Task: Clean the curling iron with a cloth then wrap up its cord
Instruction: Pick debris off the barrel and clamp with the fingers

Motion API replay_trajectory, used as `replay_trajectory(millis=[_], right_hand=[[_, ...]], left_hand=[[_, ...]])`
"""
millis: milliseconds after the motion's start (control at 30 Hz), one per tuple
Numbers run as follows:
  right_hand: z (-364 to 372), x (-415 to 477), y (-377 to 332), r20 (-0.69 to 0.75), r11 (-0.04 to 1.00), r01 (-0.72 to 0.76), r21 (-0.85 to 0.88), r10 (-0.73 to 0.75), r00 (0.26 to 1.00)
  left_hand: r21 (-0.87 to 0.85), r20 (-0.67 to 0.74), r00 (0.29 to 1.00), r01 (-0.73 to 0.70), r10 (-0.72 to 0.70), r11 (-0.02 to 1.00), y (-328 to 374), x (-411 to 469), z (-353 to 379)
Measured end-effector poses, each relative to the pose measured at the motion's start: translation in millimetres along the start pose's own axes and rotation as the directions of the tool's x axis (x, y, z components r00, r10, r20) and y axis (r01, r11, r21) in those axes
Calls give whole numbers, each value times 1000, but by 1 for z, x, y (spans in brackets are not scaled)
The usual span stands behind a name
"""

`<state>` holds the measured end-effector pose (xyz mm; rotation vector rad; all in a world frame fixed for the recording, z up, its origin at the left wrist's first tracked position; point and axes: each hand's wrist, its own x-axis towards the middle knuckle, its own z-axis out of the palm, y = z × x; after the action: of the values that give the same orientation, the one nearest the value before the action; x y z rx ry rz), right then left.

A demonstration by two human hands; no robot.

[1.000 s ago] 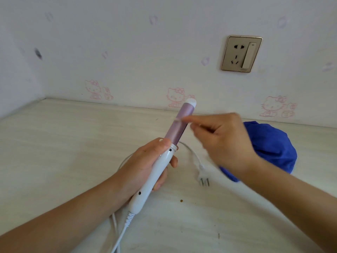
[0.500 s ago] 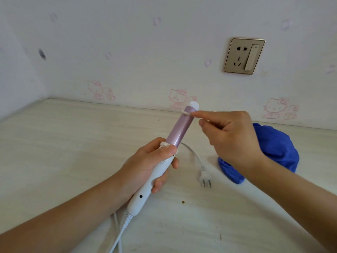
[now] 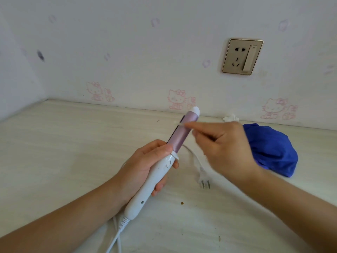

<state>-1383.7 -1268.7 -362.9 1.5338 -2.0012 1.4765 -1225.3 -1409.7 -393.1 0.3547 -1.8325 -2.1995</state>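
While my left hand (image 3: 142,167) is gripping the curling iron (image 3: 158,177), my right hand (image 3: 224,148), between iron and cloth (image 3: 273,148), is pinching a thin white stick (image 3: 179,124).

Bare tabletop (image 3: 63,143) lies open at left; plug (image 3: 204,178), cord (image 3: 192,153) and blue cloth (image 3: 273,148) occupy the right.

The curling iron (image 3: 158,177) is coloured white, its barrel lilac-pink. Right of it a deep blue cloth (image 3: 271,148) is seen; behind it, pale wallpaper (image 3: 127,61) printed with pink cartoon cats.
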Motion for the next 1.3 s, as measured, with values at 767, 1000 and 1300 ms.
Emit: replay_trajectory(millis=[767,1000,1300], right_hand=[[4,-5,2,16,1000,18,21,-19,1000],[-5,12,7,-32,999,-38,-8,38,999],[4,0,-2,63,1000,21,-11,-20,998]], left_hand=[[-49,4,999,-37,37,998,0,2,-2],[-31,22,999,-26,27,999,0,2,-2],[-61,25,1000,2,-1,998,0,0,-3]])
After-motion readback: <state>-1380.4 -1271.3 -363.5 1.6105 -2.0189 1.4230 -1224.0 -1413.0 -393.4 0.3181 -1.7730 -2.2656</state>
